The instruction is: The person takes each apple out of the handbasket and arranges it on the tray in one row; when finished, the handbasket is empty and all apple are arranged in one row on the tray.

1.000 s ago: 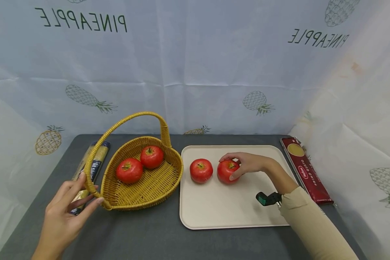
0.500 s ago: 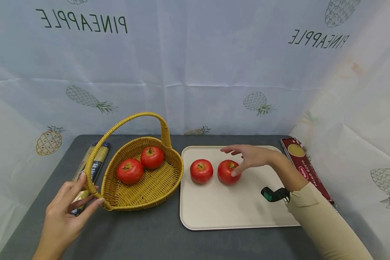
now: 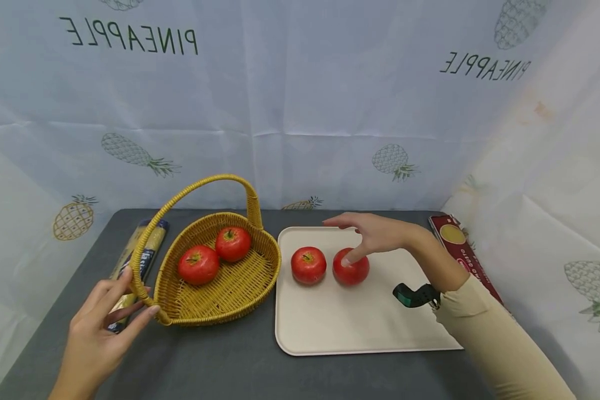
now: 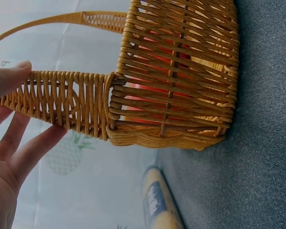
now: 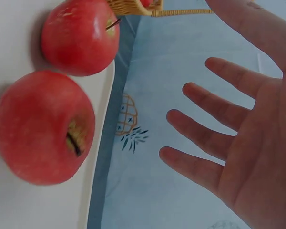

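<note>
Left hand [image 3: 97, 322]: we see its grip pinching the yellow basket's handle [image 3: 222, 177] low down, near the rim at the close left end. From the left wrist, thumb on one face of the weave, fingertips on the other.

Basket [image 3: 225, 303] stands on the dark grey surface [image 3: 220, 364], left of the tray. We count two red apples inside: a nearer apple [image 3: 199, 265] to the left, and a farther apple [image 3: 233, 244] just beside it, towards the back.

Tray [image 3: 330, 325], pale with rounded corners, carries two more, side by side with a narrow gap: the left tray apple [image 3: 308, 265] and the right tray apple [image 3: 352, 273].

Right hand [image 3: 380, 233]: grip holds nothing, fingers extended and spread. From the head we have it above the right tray apple, thumb overlapping the fruit; the right wrist view shows the hand clear of both tray apples. Beige sleeve [image 3: 495, 339] on that arm, a dark device [image 3: 412, 295] at the wrist.

Margins: a yellow-and-blue pack [image 3: 154, 241] left of the basket, partly hidden; a dark red packet [image 3: 452, 236] right of the tray, partly behind the arm. Behind, we note pineapple-printed cloth [image 3: 330, 83].
</note>
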Motion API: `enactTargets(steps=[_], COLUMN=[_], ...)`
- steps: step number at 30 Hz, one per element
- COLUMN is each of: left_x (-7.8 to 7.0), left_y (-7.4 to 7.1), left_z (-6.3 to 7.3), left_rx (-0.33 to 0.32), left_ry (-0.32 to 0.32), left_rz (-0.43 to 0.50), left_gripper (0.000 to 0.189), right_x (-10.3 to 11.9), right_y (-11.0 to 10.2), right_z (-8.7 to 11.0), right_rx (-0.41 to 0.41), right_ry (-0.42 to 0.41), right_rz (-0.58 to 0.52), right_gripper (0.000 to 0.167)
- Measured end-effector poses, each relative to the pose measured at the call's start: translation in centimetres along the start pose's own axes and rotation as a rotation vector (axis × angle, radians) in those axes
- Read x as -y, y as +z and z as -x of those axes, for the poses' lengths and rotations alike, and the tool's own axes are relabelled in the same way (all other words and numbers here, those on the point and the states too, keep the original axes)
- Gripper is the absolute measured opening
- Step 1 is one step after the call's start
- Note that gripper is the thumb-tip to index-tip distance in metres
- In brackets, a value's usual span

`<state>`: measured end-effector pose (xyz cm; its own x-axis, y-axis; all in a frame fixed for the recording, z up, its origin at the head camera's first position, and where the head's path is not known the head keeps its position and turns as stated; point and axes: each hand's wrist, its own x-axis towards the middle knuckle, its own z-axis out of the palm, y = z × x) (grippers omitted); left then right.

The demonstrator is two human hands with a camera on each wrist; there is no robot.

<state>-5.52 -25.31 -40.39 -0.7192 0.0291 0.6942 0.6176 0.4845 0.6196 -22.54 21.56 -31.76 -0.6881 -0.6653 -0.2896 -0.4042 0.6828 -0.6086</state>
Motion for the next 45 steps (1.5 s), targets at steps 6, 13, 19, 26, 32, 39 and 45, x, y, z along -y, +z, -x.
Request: enactTargets(steps=[6,13,19,26,32,39,45], left_x=[0.1,0.2,0.3,0.3,0.2,0.0,0.1], left_y=[0.0,0.0,0.0,0.1,0.1,0.0,0.0], left_z=[0.0,0.0,0.0,0.0,-0.1,-0.1,-0.1], left_rx=[0.001,0.001,-0.003,0.000,-0.001,0.005,0.008], left_ry=[-0.010,0.017,0.022,0.015,0.014,0.005,0.004], left_rz=[-0.005,0.000,-0.004,-0.006,0.001,0.000,-0.008], left_gripper=[0.084,0.083,0.083,0.083,0.084,0.084,0.084], right_x=[2.4,4.7,5.9,6.5,7.2,7.9,8.1], right_y=[-0.1,0.0,0.4,1.0,1.7,2.6,3.3], right_z=[-0.9,-2.2,-3.2,-4.4,-5.8,-7.9,-9.6], right_rx=[0.022,0.033,0.046,0.066,0.080,0.095,0.119], right_ry=[-0.045,-0.112,-0.166,-0.159,-0.184,-0.235,-0.287], right_rz=[0.005,0.020,0.021,0.025,0.028,0.058,0.048], right_gripper=[0.084,0.086,0.086,0.087,0.086,0.086,0.087])
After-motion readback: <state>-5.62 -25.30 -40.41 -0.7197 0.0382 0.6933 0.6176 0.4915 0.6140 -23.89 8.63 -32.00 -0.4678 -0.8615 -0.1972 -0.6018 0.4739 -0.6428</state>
